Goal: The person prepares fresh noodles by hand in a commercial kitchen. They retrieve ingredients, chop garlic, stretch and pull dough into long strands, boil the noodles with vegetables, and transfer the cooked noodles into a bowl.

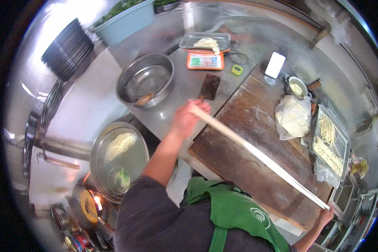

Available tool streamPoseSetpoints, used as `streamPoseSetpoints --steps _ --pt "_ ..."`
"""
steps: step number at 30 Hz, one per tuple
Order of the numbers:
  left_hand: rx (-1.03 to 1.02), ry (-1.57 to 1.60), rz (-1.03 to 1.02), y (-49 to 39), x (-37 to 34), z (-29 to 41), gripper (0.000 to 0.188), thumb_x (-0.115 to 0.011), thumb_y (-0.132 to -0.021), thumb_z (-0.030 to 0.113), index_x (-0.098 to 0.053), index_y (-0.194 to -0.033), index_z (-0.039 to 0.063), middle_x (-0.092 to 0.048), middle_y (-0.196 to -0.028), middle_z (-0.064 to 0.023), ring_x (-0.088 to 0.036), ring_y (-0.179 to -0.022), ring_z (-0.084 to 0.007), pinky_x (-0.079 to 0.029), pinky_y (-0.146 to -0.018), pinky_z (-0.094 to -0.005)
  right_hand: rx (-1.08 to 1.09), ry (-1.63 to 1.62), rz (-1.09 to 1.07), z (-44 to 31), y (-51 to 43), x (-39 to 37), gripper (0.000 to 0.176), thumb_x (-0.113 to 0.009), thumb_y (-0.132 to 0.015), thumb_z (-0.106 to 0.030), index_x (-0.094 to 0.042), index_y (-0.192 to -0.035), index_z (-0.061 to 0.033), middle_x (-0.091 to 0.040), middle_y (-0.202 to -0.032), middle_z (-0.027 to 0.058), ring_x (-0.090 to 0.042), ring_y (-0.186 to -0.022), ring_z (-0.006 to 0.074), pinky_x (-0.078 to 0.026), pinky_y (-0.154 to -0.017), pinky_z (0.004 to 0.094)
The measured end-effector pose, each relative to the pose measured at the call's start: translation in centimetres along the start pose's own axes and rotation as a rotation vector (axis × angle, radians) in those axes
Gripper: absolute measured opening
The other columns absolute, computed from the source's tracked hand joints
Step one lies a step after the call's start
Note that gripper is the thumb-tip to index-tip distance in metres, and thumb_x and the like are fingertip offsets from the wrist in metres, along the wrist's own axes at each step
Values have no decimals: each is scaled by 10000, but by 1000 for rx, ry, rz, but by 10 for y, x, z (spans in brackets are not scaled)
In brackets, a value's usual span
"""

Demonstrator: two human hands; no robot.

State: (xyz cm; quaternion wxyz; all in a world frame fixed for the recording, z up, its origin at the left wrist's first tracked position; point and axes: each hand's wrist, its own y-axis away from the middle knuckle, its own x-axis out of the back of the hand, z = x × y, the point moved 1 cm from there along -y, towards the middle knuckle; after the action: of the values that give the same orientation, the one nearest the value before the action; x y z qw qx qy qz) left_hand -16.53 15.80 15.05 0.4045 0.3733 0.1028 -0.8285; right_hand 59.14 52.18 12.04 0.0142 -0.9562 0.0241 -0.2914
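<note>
A long strip of pale dough (pixel 255 151) is stretched taut on a slant over the wooden board (pixel 239 176). My left hand (pixel 189 116) grips its upper end beside the board's left corner, near the handle of a dark scraper or cleaver (pixel 210 87). At the board's lower right edge, my right hand (pixel 327 214) is closed on the other end. A clear plastic bag of dough (pixel 293 116) lies on the board's far side, beside a small metal pot (pixel 297 87). Right of the bag, a tray (pixel 346 141) holds noodles (pixel 327 129) and more pale dough pieces (pixel 327 156).
Left of the board are an empty-looking steel basin (pixel 145 75) with a wooden-handled tool and a large pot (pixel 94 148) with noodles and greens. A wok (pixel 88 203) sits by an open flame. Beyond are an orange kitchen scale (pixel 204 61), a green timer (pixel 237 70) and a phone (pixel 275 65).
</note>
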Motion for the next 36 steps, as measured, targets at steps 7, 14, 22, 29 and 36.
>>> streamPoseSetpoints --steps 7,14,22,29,36 --pt "275 -154 33 -3 62 -52 396 -422 -1079 334 -551 -1185 -25 -666 -1138 -215 -667 -1076 -339 -516 -1003 -482 222 577 219 69 92 -46 240 -647 -964 -239 -710 -980 -8 -707 -804 134 -591 -673 237 -516 -671 376" --pt "383 -376 305 -49 91 -104 335 -567 -1015 288 -607 -1145 -18 -692 -1045 -143 -707 -919 -298 -587 -833 -439 -136 453 61 102 109 -36 101 -670 -905 -111 -710 -937 -24 -627 -667 85 -611 -588 201 -472 -535 345" --pt "136 -1417 115 -61 -24 -119 734 -761 -800 493 -558 -1342 41 -665 -1202 -209 -666 -1068 -368 -532 -923 -460 -588 -497 -496 10 39 -173 173 -629 -852 11 -641 -1008 -63 -596 -722 7 -506 -517 78 -386 -430 195" --pt "-243 -1159 303 187 39 -154 363 -678 -921 277 -611 -1201 57 -605 -977 -140 -625 -918 -315 -508 -808 -417 800 284 -741 -93 166 -310 607 -776 -810 -143 -537 -1342 25 -529 -1345 250 -534 -1239 393 -472 -1019 470" --pt "935 -1560 538 640 276 -375 330 -606 -887 303 -724 -992 14 -705 -1028 -216 -682 -1000 -398 -548 -880 -507 1332 667 -943 -147 296 -375 817 -757 -804 -435 -466 -1410 29 -448 -1456 287 -394 -1372 441 -262 -1182 542"
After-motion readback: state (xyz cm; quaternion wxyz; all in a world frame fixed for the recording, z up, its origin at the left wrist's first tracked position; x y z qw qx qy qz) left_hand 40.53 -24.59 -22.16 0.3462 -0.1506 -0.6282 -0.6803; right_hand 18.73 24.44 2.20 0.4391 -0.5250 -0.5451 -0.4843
